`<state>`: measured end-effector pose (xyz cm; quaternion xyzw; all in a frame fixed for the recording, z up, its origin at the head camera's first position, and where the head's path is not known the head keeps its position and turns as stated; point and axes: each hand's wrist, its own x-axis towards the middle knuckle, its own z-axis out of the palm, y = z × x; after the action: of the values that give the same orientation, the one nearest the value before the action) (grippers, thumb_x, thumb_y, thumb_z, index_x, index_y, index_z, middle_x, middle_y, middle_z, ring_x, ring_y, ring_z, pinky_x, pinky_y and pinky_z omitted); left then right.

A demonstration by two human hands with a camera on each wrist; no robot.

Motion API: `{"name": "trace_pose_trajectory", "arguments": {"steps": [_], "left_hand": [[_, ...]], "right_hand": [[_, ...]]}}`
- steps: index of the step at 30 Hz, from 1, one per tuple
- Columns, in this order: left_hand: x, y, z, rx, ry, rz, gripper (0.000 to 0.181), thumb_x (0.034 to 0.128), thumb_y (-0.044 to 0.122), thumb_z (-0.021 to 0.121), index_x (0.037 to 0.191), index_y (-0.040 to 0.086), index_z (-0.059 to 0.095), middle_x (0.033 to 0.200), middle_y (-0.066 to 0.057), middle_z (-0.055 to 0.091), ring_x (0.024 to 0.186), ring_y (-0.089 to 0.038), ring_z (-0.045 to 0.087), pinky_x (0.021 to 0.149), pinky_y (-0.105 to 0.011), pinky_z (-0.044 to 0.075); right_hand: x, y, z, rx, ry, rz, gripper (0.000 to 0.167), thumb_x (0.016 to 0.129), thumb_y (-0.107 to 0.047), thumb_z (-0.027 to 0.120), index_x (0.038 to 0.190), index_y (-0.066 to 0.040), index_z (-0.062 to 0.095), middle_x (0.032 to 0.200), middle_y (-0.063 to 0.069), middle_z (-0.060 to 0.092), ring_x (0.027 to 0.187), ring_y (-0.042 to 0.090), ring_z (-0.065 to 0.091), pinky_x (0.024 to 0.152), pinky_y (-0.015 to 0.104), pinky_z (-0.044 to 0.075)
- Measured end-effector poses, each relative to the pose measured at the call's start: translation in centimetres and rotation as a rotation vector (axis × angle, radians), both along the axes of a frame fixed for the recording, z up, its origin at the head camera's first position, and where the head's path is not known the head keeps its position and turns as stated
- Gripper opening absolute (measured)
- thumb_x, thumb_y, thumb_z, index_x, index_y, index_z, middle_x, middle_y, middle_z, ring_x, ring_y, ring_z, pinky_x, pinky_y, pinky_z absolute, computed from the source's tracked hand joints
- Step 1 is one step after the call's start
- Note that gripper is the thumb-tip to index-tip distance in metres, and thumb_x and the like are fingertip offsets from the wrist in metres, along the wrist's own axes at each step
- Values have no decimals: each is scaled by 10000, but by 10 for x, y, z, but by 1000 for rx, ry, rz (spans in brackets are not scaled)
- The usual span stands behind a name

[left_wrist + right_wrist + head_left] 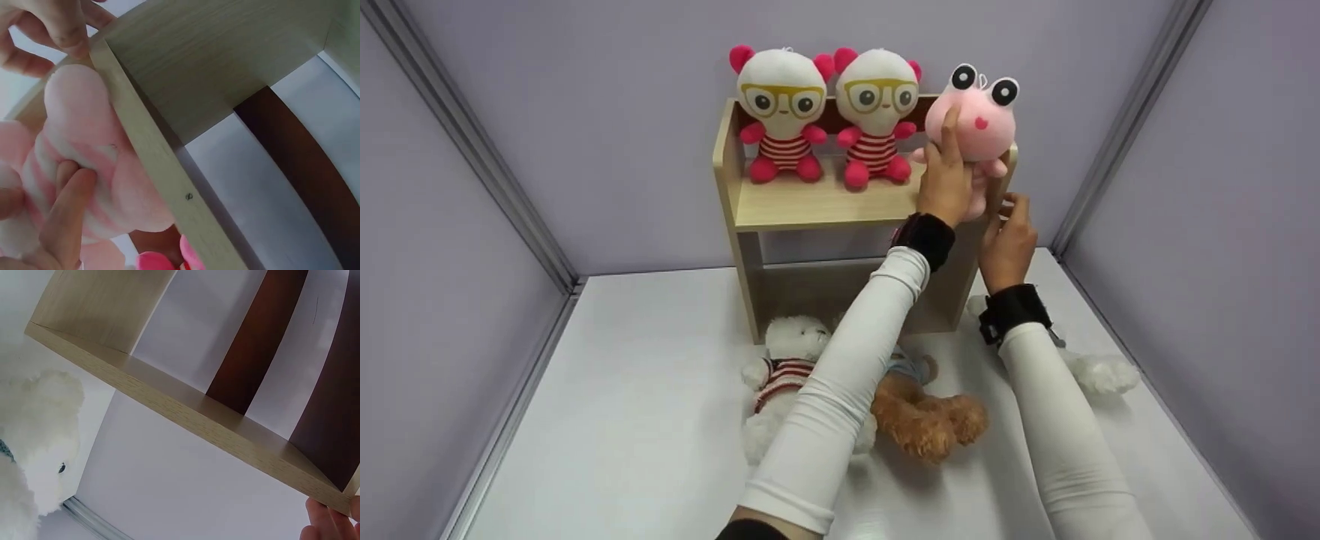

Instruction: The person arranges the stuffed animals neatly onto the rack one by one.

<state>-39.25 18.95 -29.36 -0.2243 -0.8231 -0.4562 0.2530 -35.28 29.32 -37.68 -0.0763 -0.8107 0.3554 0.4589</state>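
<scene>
A pink frog plush (pixel 986 139) with a striped body sits at the right end of the upper board of a small wooden shelf (pixel 810 214). My left hand (pixel 947 180) presses on its front, one finger stretched up over its face; in the left wrist view, fingers (pixel 76 191) sink into its striped belly. Low on the shelf's right side panel, my right hand (pixel 1009 244) grips the panel's edge, fingertips (pixel 323 523) on its outer side. Two panda plushes with yellow glasses, one at left (pixel 784 112) and one in the middle (pixel 877 112), sit beside the frog.
In front of the shelf lie a white plush in a striped shirt (pixel 787 379) and a brown plush (pixel 926 424), partly behind my left arm. Another white plush (pixel 1102 373) lies at right, partly under my right arm. Grey walls (pixel 457 187) enclose the white table (pixel 622 390).
</scene>
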Motion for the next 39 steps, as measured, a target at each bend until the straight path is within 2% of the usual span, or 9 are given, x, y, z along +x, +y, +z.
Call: {"name": "trace_pose_trajectory", "arguments": {"steps": [8,14,17,21,25,27,31,34,39], "left_hand": [[-21,-4,1,20,-24,-158,886,866,3,633,1558,147,99,1340,-298,421,1065,-300,535,838,-313,521],[-32,-13,-3,-10,-40,-282,1086,791,-19,680,1569,74,-73,1433,-333,285,1205,-309,445,905,-230,443],[-29,-14,-5,-57,10,-277,1082,785,-7,673,1564,17,-76,1441,-322,269,1246,-295,391,941,-214,403],[-25,-13,-5,-149,56,-231,956,807,27,657,1551,24,55,1428,-283,298,1274,-301,368,1074,-255,326],[-24,-15,-2,-241,-2,-255,850,829,65,655,1522,84,163,1441,-235,292,1340,-292,322,1158,-273,228],[-26,-17,0,-271,-43,-283,851,837,89,648,1541,111,171,1466,-225,259,1366,-285,291,1141,-258,255],[-29,-24,2,-255,-93,-321,885,842,124,658,1587,154,181,1540,-249,180,1441,-307,231,1067,-250,363],[-29,-29,2,-235,-121,-338,886,850,152,672,1600,169,201,1598,-265,86,1498,-314,160,1070,-249,372],[-25,-35,1,-260,-145,-355,767,897,208,681,1567,129,314,1612,-270,50,1423,-308,340,1074,-244,364]], "right_hand": [[1,-1,0,4,5,-2,240,966,27,553,1206,35,553,1080,257,684,987,380,686,863,460,544],[0,-4,-4,4,-5,2,244,963,26,559,1207,29,555,1073,254,685,972,383,689,856,459,541],[0,-4,-4,0,-12,-2,241,962,24,567,1203,29,558,1067,252,683,972,386,680,857,461,532],[0,-2,-2,7,-9,-8,231,961,16,571,1192,30,560,1066,256,682,983,396,668,866,470,518],[1,-1,0,15,-12,-25,214,964,10,568,1176,31,557,1069,252,682,993,415,654,876,482,496],[2,-1,0,14,-16,-33,210,963,14,565,1173,29,559,1067,252,680,986,425,649,871,486,491],[1,-3,0,11,-24,-32,202,972,5,554,1172,28,559,1077,249,678,988,429,647,867,490,490],[2,-4,0,10,-32,-22,205,978,-5,550,1180,27,561,1089,245,679,996,424,648,869,486,492],[4,-2,0,9,-23,-34,201,977,1,548,1174,37,562,1084,247,679,998,426,644,877,489,485]]}}
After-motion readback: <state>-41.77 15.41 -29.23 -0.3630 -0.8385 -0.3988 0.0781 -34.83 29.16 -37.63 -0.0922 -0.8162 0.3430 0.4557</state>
